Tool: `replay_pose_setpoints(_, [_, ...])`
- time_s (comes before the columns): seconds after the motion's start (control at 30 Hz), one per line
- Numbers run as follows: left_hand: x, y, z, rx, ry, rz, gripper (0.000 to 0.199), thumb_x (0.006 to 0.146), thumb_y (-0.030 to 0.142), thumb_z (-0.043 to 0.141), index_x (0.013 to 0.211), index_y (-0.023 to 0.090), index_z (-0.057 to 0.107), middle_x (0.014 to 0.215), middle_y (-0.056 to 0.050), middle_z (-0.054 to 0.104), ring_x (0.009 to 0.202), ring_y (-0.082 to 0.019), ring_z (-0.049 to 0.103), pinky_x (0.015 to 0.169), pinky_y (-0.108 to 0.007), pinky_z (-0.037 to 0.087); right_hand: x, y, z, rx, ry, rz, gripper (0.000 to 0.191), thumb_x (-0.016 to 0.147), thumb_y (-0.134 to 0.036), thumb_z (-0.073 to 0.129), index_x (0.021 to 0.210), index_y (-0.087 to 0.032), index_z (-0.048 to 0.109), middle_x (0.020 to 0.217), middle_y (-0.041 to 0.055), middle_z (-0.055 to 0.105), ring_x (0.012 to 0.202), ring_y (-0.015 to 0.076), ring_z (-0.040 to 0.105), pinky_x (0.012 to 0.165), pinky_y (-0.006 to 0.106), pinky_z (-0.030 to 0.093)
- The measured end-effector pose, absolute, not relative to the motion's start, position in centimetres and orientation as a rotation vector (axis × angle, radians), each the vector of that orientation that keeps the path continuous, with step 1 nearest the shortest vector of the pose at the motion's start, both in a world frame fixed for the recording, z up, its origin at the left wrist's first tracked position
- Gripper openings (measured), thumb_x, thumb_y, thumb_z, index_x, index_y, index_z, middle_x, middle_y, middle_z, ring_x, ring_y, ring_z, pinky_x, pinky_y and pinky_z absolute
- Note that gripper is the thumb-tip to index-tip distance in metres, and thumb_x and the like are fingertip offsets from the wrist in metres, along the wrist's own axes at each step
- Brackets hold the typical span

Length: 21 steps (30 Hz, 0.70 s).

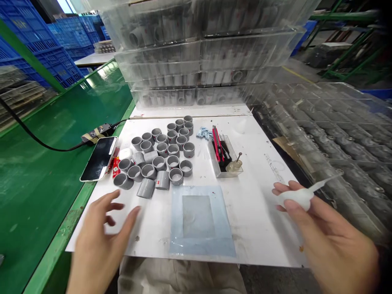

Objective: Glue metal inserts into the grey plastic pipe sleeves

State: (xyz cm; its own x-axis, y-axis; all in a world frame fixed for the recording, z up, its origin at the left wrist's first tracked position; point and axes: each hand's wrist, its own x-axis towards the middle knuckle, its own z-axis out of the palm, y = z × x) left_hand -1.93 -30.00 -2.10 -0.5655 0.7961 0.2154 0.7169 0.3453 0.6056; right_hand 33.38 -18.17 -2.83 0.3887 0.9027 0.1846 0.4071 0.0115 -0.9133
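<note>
My left hand [102, 237] hovers over the front left of the white table, its fingers apart with nothing between them. Just beyond it lie several short grey pipe rings [148, 172], most standing on end, a few on their sides. My right hand [324, 232], at the right edge of the table, grips a small white squeeze bottle [298, 198] with a thin spout pointing to the upper right. Between the hands a light blue sheet [225, 222] with a greyish square pad [198, 216] lies flat.
A clear box [226, 173] with a red cutter [217, 143] stands past the sheet, beside a crumpled blue cloth [204, 132]. A phone [99, 159] lies at the left edge. Stacked clear bins [199, 53] rise behind; clear trays [337, 122] fill the right.
</note>
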Motion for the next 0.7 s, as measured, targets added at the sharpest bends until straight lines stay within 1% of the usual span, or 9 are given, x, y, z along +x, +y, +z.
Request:
replay_pose_setpoints(0.07, [-0.5, -27.8, -3.1, 1.403, 2.468, 0.929, 0.064, 0.097, 0.064, 0.071, 0.147, 0.025, 0.062, 0.136, -0.013, 0.066, 0.087, -0.026, 0.071, 0.07, -0.04, 0.058, 32.6, -19.6, -3.3, -1.578, -1.152, 0.688, 0.039, 0.091, -0.056, 0.085, 0.125, -0.036, 0.087, 0.132, 0.0022, 0.084, 0.119, 0.0355, 0.081, 0.093, 0.046, 0.074])
replay_pose_setpoints(0.13, [0.4, -26.3, -3.7, 1.367, 2.51, 0.893, 0.061, 0.098, 0.061, 0.07, 0.145, 0.022, 0.064, 0.126, -0.011, 0.069, 0.082, -0.026, 0.069, 0.073, -0.043, 0.057, 32.4, -20.8, -3.9, -1.538, -1.207, 0.747, 0.038, 0.09, -0.054, 0.086, 0.121, -0.034, 0.088, 0.122, 0.0037, 0.087, 0.113, 0.034, 0.083, 0.091, 0.041, 0.075])
replay_pose_setpoints(0.2, [0.6, -26.3, -4.0, 1.316, 2.532, 0.91, 0.061, 0.098, 0.06, 0.069, 0.146, 0.021, 0.063, 0.111, -0.008, 0.071, 0.077, -0.025, 0.067, 0.075, -0.043, 0.057, 32.6, -22.1, -4.5, -1.513, -1.262, 0.753, 0.04, 0.09, -0.051, 0.086, 0.125, -0.034, 0.087, 0.11, 0.0036, 0.089, 0.104, 0.0329, 0.086, 0.085, 0.038, 0.075])
replay_pose_setpoints(0.3, [0.3, -28.2, -4.0, 1.096, 2.363, 1.139, 0.063, 0.094, 0.059, 0.077, 0.144, 0.026, 0.061, 0.118, -0.007, 0.073, 0.087, -0.025, 0.071, 0.081, -0.039, 0.058, 33.0, -23.8, -5.5, -1.488, -1.296, 0.787, 0.043, 0.088, -0.047, 0.088, 0.129, -0.036, 0.085, 0.103, 0.0035, 0.089, 0.089, 0.0323, 0.087, 0.074, 0.038, 0.075])
replay_pose_setpoints(0.37, [0.4, -29.6, -3.8, 0.894, 2.095, 1.245, 0.056, 0.093, 0.056, 0.079, 0.14, 0.027, 0.064, 0.122, -0.006, 0.075, 0.097, -0.025, 0.074, 0.085, -0.036, 0.058, 32.9, -24.6, -6.3, -1.452, -1.274, 0.808, 0.038, 0.085, -0.043, 0.092, 0.121, -0.033, 0.088, 0.1, 0.006, 0.089, 0.082, 0.0318, 0.086, 0.07, 0.039, 0.074])
replay_pose_setpoints(0.43, [0.8, -30.4, -3.6, 0.767, 1.816, 1.201, 0.048, 0.094, 0.052, 0.079, 0.134, 0.027, 0.07, 0.114, -0.005, 0.079, 0.097, -0.025, 0.075, 0.088, -0.034, 0.058, 32.3, -24.8, -6.9, -1.384, -1.211, 0.8, 0.03, 0.082, -0.039, 0.094, 0.11, -0.029, 0.089, 0.098, 0.008, 0.088, 0.079, 0.0298, 0.083, 0.068, 0.038, 0.071])
replay_pose_setpoints(0.57, [2.3, -30.2, -3.6, 0.827, 1.604, 1.006, 0.043, 0.095, 0.049, 0.08, 0.131, 0.027, 0.077, 0.099, -0.005, 0.08, 0.087, -0.023, 0.07, 0.076, -0.03, 0.056, 30.0, -24.2, -7.2, -1.175, -1.138, 0.843, 0.016, 0.09, -0.042, 0.087, 0.095, -0.026, 0.084, 0.088, 0.005, 0.079, 0.076, 0.0218, 0.073, 0.064, 0.033, 0.061])
replay_pose_setpoints(0.63, [2.7, -30.1, -3.7, 0.903, 1.65, 0.965, 0.043, 0.098, 0.051, 0.076, 0.134, 0.028, 0.077, 0.087, -0.003, 0.076, 0.078, -0.022, 0.066, 0.07, -0.03, 0.054, 28.8, -24.1, -7.0, -1.087, -1.149, 0.845, 0.019, 0.098, -0.043, 0.079, 0.094, -0.026, 0.082, 0.083, 0.0042, 0.074, 0.074, 0.0206, 0.068, 0.063, 0.032, 0.056])
replay_pose_setpoints(0.7, [2.7, -30.2, -4.0, 0.924, 1.686, 1.003, 0.045, 0.1, 0.054, 0.073, 0.138, 0.03, 0.075, 0.08, -0.001, 0.072, 0.073, -0.021, 0.064, 0.068, -0.03, 0.053, 27.8, -24.4, -6.8, -1.032, -1.167, 0.85, 0.026, 0.105, -0.045, 0.068, 0.099, -0.025, 0.082, 0.085, 0.0048, 0.073, 0.07, 0.0197, 0.065, 0.059, 0.032, 0.053])
